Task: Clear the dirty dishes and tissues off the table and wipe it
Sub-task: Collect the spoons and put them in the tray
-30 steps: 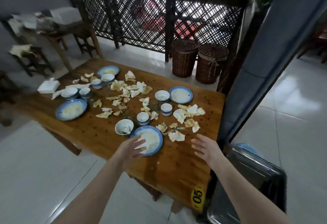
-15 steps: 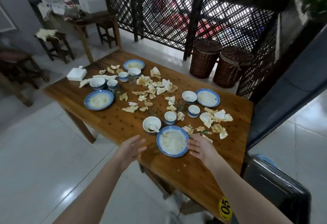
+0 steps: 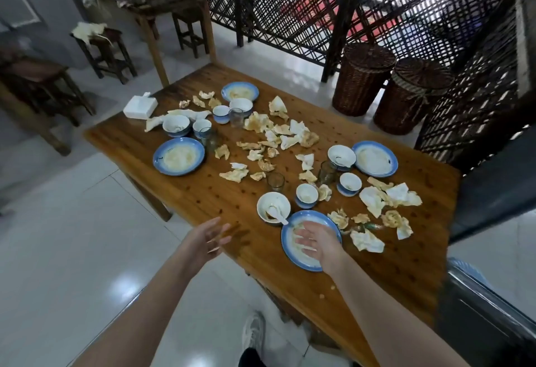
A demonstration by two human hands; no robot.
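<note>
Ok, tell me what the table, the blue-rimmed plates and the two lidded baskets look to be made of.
The table looks like solid wood under glossy varnish: grain, dark knots and a reflected sheen show. The blue-rimmed plates seem glazed ceramic, possibly enamel or melamine: smooth, shiny white faces. The baskets appear to be woven wicker or rattan, dark brown: the weave shows.

Both arms extend forward. Left hand (image 3: 207,239) is open, fingers spread. Right hand (image 3: 314,241) is open, fingers straight.

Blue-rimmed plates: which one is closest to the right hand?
The plate at the table's near edge, beside the spoon bowl; the right hand is directly over it. The rest lie farther off.
</note>
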